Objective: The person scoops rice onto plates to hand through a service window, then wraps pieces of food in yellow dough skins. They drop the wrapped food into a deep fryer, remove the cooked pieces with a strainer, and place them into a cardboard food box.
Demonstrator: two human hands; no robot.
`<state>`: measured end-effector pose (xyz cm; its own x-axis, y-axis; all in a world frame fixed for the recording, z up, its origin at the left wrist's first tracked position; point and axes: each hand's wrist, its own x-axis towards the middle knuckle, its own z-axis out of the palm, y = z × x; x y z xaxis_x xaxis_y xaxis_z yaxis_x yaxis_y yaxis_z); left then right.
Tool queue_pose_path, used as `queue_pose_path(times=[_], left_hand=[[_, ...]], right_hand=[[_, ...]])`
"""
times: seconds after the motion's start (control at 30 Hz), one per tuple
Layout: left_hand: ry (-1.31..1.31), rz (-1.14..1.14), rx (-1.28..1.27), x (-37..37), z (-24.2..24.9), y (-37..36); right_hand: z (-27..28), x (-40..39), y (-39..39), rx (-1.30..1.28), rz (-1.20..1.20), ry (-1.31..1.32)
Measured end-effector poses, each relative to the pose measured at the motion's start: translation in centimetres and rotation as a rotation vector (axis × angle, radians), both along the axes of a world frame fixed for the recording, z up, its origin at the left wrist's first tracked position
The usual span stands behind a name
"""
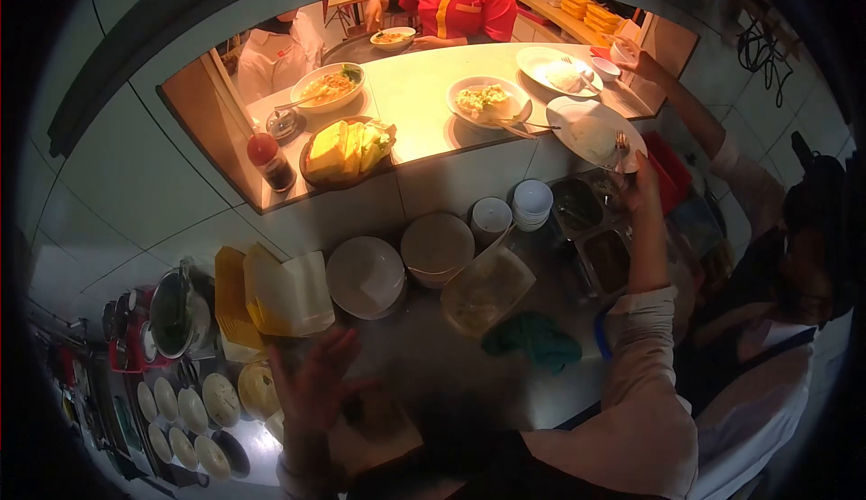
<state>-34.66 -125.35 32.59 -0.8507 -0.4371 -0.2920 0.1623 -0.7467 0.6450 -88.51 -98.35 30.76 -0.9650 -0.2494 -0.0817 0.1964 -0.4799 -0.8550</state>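
Observation:
My right hand [642, 183] grips the near edge of a white oval plate [577, 114] at the pass counter's front edge. White food and a fork lie on that plate, which tilts slightly. My left hand [320, 378] is raised over the steel worktop with its fingers apart and nothing in it. Beyond the plate in my right hand stands another oval plate [534, 60] with rice and cutlery. To its left, a white bowl [487, 114] of food holds utensils.
A co-worker's hand [634, 56] holds a small white cup at the right. Plate stacks [365, 276], yellow boxes [236, 297] and a green cloth [534, 341] sit below the counter. A person in red [465, 11] stands beyond it.

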Motion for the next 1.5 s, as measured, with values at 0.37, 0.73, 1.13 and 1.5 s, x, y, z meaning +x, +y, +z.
queue_pose_path(times=[0.37, 0.73, 1.13, 1.5], left_hand=[[0.008, 0.009, 0.011, 0.3, -0.3, -0.1], [0.036, 0.007, 0.003, 0.7, -0.3, -0.1], [-0.036, 0.051, 0.033, 0.4, -0.4, 0.0], [0.058, 0.056, 0.096, 0.2, -1.4, -0.7]], right_hand=[[-0.5, -0.2, 0.2, -0.056, 0.027, -0.044], [-1.3, -0.8, 1.5, -0.065, 0.011, 0.044], [0.6, -1.3, -2.0, -0.004, 0.018, 0.057], [1.2, -1.2, -6.7, 0.058, 0.083, 0.061]])
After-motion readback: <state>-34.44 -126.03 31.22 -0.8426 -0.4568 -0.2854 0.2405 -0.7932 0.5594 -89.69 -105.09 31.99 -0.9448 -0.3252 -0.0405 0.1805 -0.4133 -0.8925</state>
